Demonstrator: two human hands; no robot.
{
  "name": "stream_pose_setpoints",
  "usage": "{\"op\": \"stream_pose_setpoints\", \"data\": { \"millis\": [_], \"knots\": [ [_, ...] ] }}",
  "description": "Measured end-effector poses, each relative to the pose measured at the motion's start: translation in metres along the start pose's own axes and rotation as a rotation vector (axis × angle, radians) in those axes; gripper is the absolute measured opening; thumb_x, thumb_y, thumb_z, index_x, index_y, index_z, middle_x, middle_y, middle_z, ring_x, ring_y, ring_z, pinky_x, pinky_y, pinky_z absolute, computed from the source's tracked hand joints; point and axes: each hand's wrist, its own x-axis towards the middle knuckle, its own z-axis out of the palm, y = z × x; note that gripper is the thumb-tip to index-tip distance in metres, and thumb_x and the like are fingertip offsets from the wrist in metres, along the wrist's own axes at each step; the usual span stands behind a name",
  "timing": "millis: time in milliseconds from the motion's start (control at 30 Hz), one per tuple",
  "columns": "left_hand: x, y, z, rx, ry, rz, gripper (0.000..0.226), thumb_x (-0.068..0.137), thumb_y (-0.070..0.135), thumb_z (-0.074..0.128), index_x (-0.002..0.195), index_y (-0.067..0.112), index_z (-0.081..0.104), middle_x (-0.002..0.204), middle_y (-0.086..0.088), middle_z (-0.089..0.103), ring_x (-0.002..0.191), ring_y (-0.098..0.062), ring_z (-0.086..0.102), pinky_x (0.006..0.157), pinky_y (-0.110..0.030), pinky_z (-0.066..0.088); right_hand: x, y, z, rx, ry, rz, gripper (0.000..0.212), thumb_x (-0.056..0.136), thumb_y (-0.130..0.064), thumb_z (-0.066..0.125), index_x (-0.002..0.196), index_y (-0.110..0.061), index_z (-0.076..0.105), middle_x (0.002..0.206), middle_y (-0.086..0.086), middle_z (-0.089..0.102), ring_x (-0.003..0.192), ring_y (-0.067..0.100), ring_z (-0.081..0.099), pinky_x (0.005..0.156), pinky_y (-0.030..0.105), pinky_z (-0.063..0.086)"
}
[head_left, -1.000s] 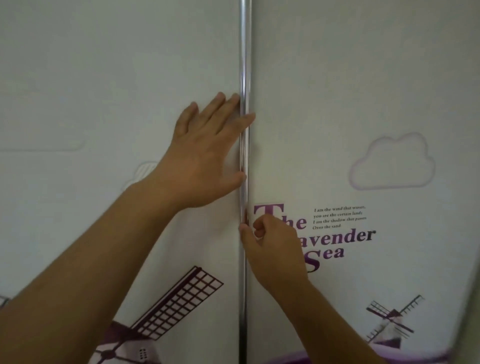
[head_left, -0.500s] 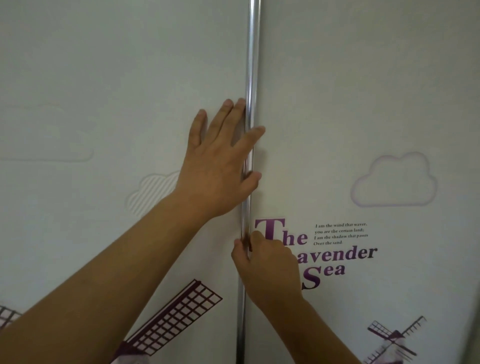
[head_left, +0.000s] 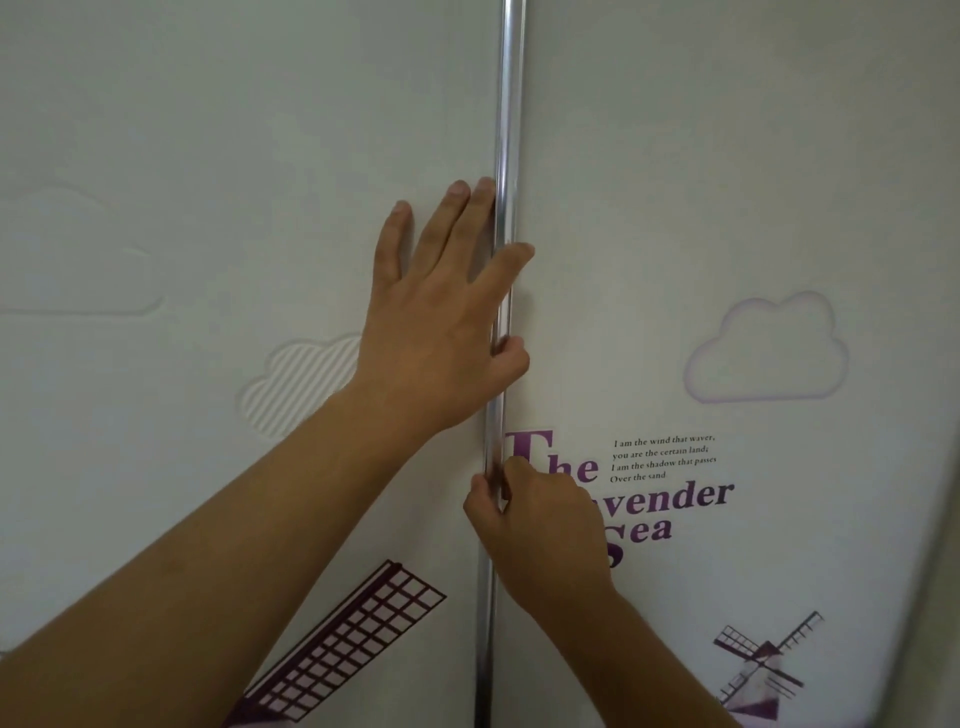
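Two white door panels meet at a vertical chrome strip (head_left: 508, 104) running top to bottom. My left hand (head_left: 441, 332) lies flat on the left panel (head_left: 182, 156), fingers straight and spread, with the forefinger and thumb reaching across the strip. Lower down, my right hand (head_left: 540, 525) has its fingers curled, and its thumb and fingertips pinch the chrome strip at the edge of the right panel (head_left: 727, 156).
The right panel carries purple lettering "The Lavender Sea" (head_left: 670, 499), a cloud outline (head_left: 766, 353) and a small windmill (head_left: 761, 665). The left panel shows a ribbed cloud (head_left: 296, 384) and a large windmill sail (head_left: 348, 644). A darker edge runs down the far right.
The view has shifted slightly, so the panels sit lower and a little right in frame. Both hands keep the same places on the strip; my right thumb has closed onto it.
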Motion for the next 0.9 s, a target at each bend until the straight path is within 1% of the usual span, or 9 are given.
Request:
{"op": "stream_pose_setpoints", "data": {
  "millis": [67, 133, 267, 400, 500, 667, 800, 900],
  "knots": [
    [0.002, 0.006, 0.002, -0.007, 0.008, -0.008, 0.071, 0.079, 0.047, 0.064, 0.145, 0.028, 0.049, 0.167, -0.015, 0.020, 0.156, -0.030, 0.014, 0.122, -0.057, 0.005, 0.000, 0.004, -0.002, -0.017, -0.003, 0.003, 0.036, 0.102, -0.050, 0.042, 0.103, -0.024, 0.067, 0.073, -0.011, 0.060, 0.062, 0.007, 0.061, 0.066, 0.020, 0.053],
    [0.004, 0.012, 0.004, -0.017, 0.014, -0.014, 0.071, 0.077, 0.046, 0.065, 0.144, 0.027, 0.050, 0.167, -0.015, 0.021, 0.156, -0.029, 0.015, 0.122, -0.057, 0.006, 0.000, 0.010, -0.004, -0.035, 0.011, 0.002, 0.037, 0.102, -0.050, 0.042, 0.102, -0.023, 0.067, 0.072, -0.010, 0.058, 0.061, 0.008, 0.059, 0.064, 0.021, 0.051],
    [0.008, 0.025, 0.007, -0.038, 0.032, -0.021, 0.071, 0.075, 0.043, 0.064, 0.142, 0.025, 0.051, 0.167, -0.015, 0.022, 0.155, -0.030, 0.017, 0.122, -0.057, 0.006, 0.000, 0.020, -0.012, -0.076, 0.018, -0.013, 0.036, 0.102, -0.049, 0.042, 0.095, -0.022, 0.064, 0.070, -0.006, 0.061, 0.060, 0.012, 0.060, 0.064, 0.026, 0.053],
    [0.014, 0.040, 0.010, -0.020, 0.020, -0.034, 0.071, 0.075, 0.043, 0.065, 0.143, 0.024, 0.051, 0.167, -0.015, 0.021, 0.155, -0.029, 0.016, 0.122, -0.057, 0.005, 0.004, 0.035, -0.020, -0.035, 0.029, -0.013, 0.030, 0.099, -0.047, 0.047, 0.082, -0.023, 0.053, 0.066, -0.002, 0.060, 0.060, 0.018, 0.060, 0.061, 0.030, 0.052],
    [0.019, 0.053, 0.011, -0.013, 0.005, -0.040, 0.072, 0.075, 0.043, 0.066, 0.143, 0.023, 0.051, 0.167, -0.016, 0.021, 0.156, -0.029, 0.016, 0.122, -0.058, 0.006, 0.009, 0.047, -0.028, -0.062, 0.012, -0.029, 0.031, 0.097, -0.049, 0.046, 0.079, -0.025, 0.048, 0.073, 0.006, 0.066, 0.067, 0.027, 0.064, 0.067, 0.037, 0.054],
    [0.027, 0.072, 0.017, 0.002, -0.022, -0.055, 0.076, 0.076, 0.044, 0.066, 0.147, 0.024, 0.047, 0.168, -0.015, 0.018, 0.156, -0.029, 0.013, 0.123, -0.057, 0.005, 0.014, 0.067, -0.040, -0.053, -0.008, -0.076, 0.034, 0.098, -0.048, 0.046, 0.081, -0.021, 0.057, 0.069, 0.002, 0.066, 0.062, 0.022, 0.063, 0.065, 0.035, 0.056],
    [0.033, 0.089, 0.019, -0.011, -0.019, -0.061, 0.086, 0.075, 0.042, 0.066, 0.153, 0.018, 0.039, 0.168, -0.013, 0.020, 0.156, -0.027, 0.014, 0.124, -0.055, 0.005, 0.015, 0.083, -0.046, -0.031, -0.020, -0.052, 0.032, 0.098, -0.047, 0.046, 0.080, -0.022, 0.053, 0.071, 0.003, 0.066, 0.066, 0.023, 0.064, 0.068, 0.037, 0.057],
    [0.037, 0.095, 0.022, -0.047, 0.004, -0.076, 0.093, 0.073, 0.042, 0.066, 0.155, 0.013, 0.034, 0.168, -0.009, 0.021, 0.156, -0.023, 0.016, 0.124, -0.054, 0.007, 0.016, 0.090, -0.053, -0.023, -0.025, -0.029, 0.032, 0.097, -0.048, 0.048, 0.078, -0.022, 0.053, 0.071, 0.003, 0.066, 0.065, 0.022, 0.064, 0.068, 0.037, 0.057]
  ]
}}
